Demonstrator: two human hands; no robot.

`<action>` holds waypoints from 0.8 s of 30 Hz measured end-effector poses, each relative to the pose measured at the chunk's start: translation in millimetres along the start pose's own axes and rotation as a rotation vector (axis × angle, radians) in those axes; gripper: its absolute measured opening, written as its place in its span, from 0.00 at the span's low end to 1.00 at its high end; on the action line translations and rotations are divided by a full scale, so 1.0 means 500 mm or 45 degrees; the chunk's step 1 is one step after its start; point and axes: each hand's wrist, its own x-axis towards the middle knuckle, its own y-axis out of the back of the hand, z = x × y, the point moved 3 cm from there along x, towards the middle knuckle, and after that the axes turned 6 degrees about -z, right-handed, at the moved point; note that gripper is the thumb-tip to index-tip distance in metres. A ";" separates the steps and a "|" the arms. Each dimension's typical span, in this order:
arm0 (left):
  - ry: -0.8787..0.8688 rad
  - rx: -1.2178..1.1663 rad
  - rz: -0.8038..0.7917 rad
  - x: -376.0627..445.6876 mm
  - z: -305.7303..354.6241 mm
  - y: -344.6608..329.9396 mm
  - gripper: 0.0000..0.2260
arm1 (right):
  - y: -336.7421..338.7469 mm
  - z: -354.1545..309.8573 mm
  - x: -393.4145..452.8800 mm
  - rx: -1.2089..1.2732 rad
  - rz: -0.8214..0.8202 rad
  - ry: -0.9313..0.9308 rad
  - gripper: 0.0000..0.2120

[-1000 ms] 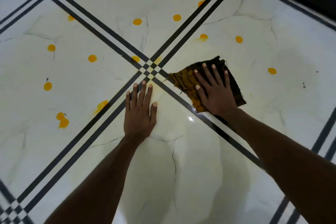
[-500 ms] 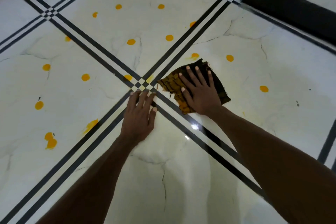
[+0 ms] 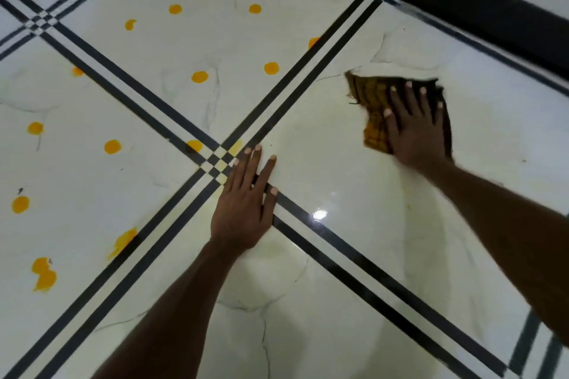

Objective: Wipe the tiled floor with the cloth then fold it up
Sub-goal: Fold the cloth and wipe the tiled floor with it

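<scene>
Cloth [image 3: 374, 108] lies on the right-hand tile, pinned under your flat, spread right hand [image 3: 415, 129] for wiping pressure; your open left hand [image 3: 243, 206] grasps nothing, bracing you on the tiled floor [image 3: 323, 271].

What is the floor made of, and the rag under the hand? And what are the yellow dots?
Floor: looks like glossy glazed tile with marble-like veins; it mirrors a light.
Cloth: soft woven fabric, yellow-brown checks, frayed at one corner.
Yellow dots: probably a wet spill or paint; can't tell which.
</scene>
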 end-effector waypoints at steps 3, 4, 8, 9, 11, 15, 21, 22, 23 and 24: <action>0.003 0.015 -0.006 -0.001 -0.001 0.000 0.28 | -0.020 -0.019 -0.024 -0.015 0.060 -0.199 0.32; 0.002 0.014 -0.014 0.000 -0.003 -0.002 0.28 | -0.017 -0.039 -0.002 0.005 0.062 -0.240 0.33; 0.015 0.016 -0.012 0.003 -0.006 -0.007 0.28 | -0.021 -0.158 0.102 0.007 0.017 -0.135 0.34; 0.012 0.027 -0.012 0.003 -0.005 -0.007 0.28 | -0.030 -0.201 0.096 -0.019 0.022 0.011 0.34; -0.008 0.029 -0.003 0.002 -0.005 -0.007 0.27 | -0.048 -0.260 0.021 -0.114 0.005 0.366 0.31; -0.033 0.024 -0.005 0.001 -0.005 -0.008 0.27 | -0.044 -0.130 -0.198 -0.190 -0.095 0.696 0.28; -0.045 0.020 0.025 -0.001 -0.003 -0.007 0.28 | 0.024 0.137 -0.146 -0.074 0.036 -0.054 0.29; -0.045 0.029 0.033 -0.002 -0.003 -0.009 0.28 | 0.025 0.127 -0.100 -0.015 0.053 -0.203 0.30; -0.043 0.031 0.040 -0.002 -0.005 -0.011 0.28 | 0.023 0.100 -0.059 0.016 0.057 -0.291 0.30; -0.043 0.035 0.046 -0.002 -0.007 -0.012 0.28 | 0.014 0.063 -0.028 0.013 0.058 -0.300 0.30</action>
